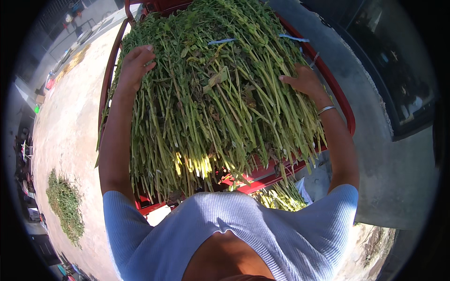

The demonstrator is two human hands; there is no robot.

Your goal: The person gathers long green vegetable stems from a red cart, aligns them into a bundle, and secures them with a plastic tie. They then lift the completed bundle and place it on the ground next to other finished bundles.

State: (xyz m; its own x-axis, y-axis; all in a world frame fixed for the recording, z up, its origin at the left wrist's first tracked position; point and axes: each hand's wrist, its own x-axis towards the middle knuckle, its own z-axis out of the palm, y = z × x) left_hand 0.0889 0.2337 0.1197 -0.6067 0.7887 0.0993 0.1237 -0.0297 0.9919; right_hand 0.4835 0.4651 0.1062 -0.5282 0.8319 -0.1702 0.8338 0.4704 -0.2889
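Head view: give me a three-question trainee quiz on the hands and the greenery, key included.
1. True or false: both hands are hidden from view.
2. Which wrist wears the silvery band? A) left B) right C) both
3. Fill in: a small green heap lies on the pale ground, to the ____ of the red frame around the long stalks.

Key:
1. False; the left hand and right hand both show.
2. B
3. left

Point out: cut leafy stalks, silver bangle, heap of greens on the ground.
Cut leafy stalks [187, 110]: head view, middle of the pile.
Silver bangle [326, 109]: head view, visible band.
Heap of greens [64, 208]: head view, middle of the heap.
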